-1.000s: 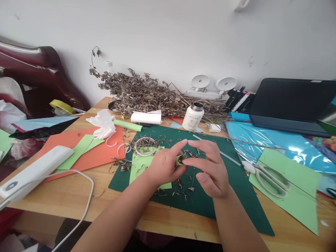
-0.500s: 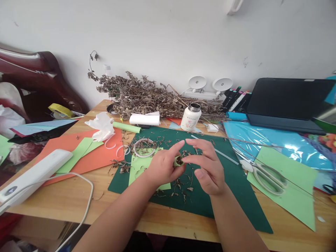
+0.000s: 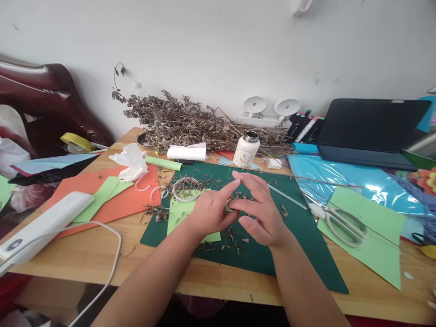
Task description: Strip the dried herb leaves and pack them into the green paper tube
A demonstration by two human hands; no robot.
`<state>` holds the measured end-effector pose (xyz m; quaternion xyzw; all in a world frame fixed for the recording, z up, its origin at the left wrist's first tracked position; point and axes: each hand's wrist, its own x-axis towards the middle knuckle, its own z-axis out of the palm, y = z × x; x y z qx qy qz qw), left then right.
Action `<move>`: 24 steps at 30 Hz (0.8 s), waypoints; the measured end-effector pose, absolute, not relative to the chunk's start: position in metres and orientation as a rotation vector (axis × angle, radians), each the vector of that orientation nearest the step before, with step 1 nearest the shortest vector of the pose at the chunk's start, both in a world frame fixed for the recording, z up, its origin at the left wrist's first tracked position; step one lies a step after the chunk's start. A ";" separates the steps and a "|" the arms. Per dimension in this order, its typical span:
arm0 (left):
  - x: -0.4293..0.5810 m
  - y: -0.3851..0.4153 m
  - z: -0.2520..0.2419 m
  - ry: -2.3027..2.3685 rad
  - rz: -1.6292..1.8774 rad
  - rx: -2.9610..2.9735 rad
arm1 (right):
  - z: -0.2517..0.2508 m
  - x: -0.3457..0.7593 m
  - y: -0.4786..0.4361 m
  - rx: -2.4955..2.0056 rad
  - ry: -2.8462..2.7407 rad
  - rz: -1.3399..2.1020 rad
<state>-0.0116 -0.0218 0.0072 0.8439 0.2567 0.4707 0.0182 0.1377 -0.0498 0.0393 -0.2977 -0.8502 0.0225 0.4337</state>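
My left hand (image 3: 210, 211) is wrapped round a short green paper tube (image 3: 227, 207), most of which its fingers hide. My right hand (image 3: 264, 214) has its fingers apart, with one fingertip at the tube's open end. That finger now covers the dark filling. Below both hands lies a dark green cutting mat (image 3: 299, 245) strewn with crumbled dried leaves (image 3: 230, 234). Left of my left hand, a light green paper sheet (image 3: 175, 213) rests on the mat, with a roll of clear tape (image 3: 186, 198) holding leaf bits on its far edge.
A heap of dried plant stems (image 3: 180, 120) lies along the wall. An open white bottle (image 3: 245, 149) stands before it. Scissors (image 3: 344, 225) lie on green paper at right. At left are orange paper (image 3: 112, 206), a white power strip (image 3: 47, 227) and its cable (image 3: 117, 247).
My right hand has moved left towards my left hand, and its fingertip now covers the tube's opening. My left hand still holds the tube. The whole view has shifted slightly.
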 end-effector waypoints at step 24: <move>-0.008 -0.011 0.010 0.667 1.590 1.227 | -0.012 0.177 0.009 -1.670 -2.525 0.313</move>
